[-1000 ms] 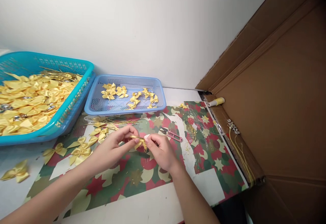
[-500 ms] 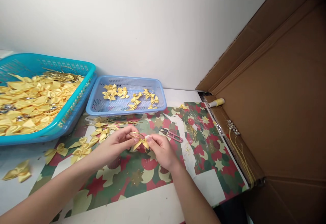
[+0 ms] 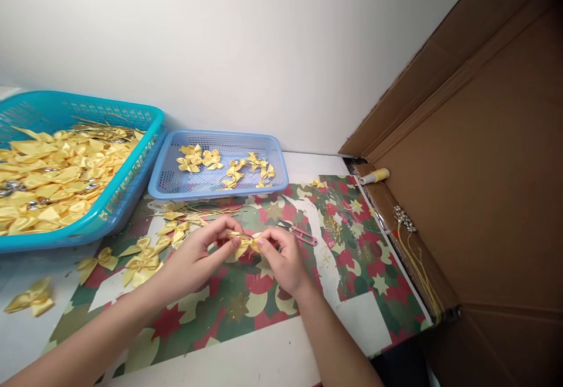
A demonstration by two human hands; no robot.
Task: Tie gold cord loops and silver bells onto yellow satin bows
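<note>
A yellow ribbon bow [image 3: 247,246] is held between my two hands above the patterned sheet. My left hand [image 3: 210,253] pinches its left side, where a thin gold loop shows at the fingertips. At the bow's right side, my right hand [image 3: 282,258] has thumb and fingers closed on the ribbon. Pink-handled snips [image 3: 305,236] lie just beyond my right hand, their blades partly hidden. Left of my left hand are several loose yellow bows [image 3: 143,262] and a bunch of gold wire ties [image 3: 204,214].
A teal basket [image 3: 132,184] heaped with yellow bows stands at the left. Beside it, a blue basket [image 3: 220,194] holds several bow pieces. Cardboard [image 3: 479,170] rises at the right, near a thread spool [image 3: 375,176] and silvery beads with yellow cords [image 3: 404,219].
Both hands and the bow have shifted slightly to the right. My right hand now covers more of the snips' blades.
</note>
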